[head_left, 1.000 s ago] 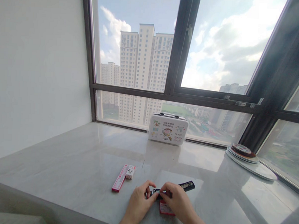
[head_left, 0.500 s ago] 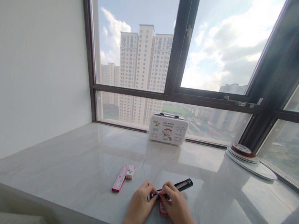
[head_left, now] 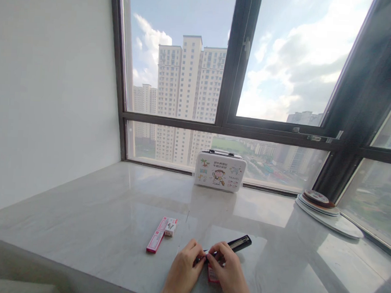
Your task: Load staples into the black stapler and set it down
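Left hand [head_left: 185, 268] and right hand [head_left: 227, 267] tightly pinch the stapler [head_left: 240, 243] — end hidden — beside a half-covered red box [head_left: 212, 277] (counter [head_left: 112, 242] edge near).

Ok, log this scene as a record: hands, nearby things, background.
Left hand: holding one end of the black stapler
Right hand: fingertips at the stapler, beside the left; grip hidden
Beside right hand: red box, partly covered
Left of hands: long pink-and-white box, small white box touching it
Farther back: white case, upright
Far right: stack of discs
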Demonstrator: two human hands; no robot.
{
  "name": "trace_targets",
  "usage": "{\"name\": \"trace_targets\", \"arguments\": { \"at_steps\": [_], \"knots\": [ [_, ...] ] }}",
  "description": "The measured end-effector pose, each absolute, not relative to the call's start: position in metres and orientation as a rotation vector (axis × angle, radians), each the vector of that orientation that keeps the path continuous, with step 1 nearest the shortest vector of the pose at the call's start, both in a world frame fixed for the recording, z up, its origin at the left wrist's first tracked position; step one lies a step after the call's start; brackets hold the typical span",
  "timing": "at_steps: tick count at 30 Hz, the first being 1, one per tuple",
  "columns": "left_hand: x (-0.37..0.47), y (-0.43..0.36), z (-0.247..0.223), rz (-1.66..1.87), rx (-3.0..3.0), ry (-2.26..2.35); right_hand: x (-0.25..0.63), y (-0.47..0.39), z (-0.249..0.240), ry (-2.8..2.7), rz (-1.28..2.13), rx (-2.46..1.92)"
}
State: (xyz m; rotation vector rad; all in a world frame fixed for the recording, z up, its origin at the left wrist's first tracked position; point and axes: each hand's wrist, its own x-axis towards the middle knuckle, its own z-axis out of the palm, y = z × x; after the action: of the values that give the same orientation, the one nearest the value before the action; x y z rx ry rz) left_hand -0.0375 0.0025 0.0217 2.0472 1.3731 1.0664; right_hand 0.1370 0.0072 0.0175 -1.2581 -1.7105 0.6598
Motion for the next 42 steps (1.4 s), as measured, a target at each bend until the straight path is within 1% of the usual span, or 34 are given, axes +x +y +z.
{"name": "trace_targets", "arguments": {
  "at_steps": [4, 6, 15, 24, 30, 39, 42],
  "knots": [
    [-0.037, 0.003, 0.023, 1.071, 2.032, 1.357, 0.134, 0.015, 0.011, -1.519, 0.888, -1.215],
    [-0.037, 0.003, 0.024, 1.067, 2.023, 1.361, 0.132, 0.018, 0.013, -1.473, 0.938, -1.204],
    [-0.040, 0.006, 0.028, 1.125, 1.946, 1.382, 0.126, 0.016, 0.038, -1.432, 0.946, -1.203],
    [-0.040, 0.008, 0.027, 1.071, 1.925, 1.424, 0.133, 0.022, 0.020, -1.416, 1.040, -1.172],
    [-0.040, 0.008, 0.025, 1.076, 1.903, 1.426, 0.131, 0.024, 0.020, -1.348, 1.116, -1.165],
    [-0.038, 0.011, 0.023, 1.036, 1.879, 1.445, 0.132, 0.028, 0.010, -1.388, 1.050, -1.190],
    [-0.038, 0.011, 0.023, 1.030, 1.875, 1.463, 0.136, 0.029, 0.010, -1.506, 0.948, -1.254]
  ]
}}
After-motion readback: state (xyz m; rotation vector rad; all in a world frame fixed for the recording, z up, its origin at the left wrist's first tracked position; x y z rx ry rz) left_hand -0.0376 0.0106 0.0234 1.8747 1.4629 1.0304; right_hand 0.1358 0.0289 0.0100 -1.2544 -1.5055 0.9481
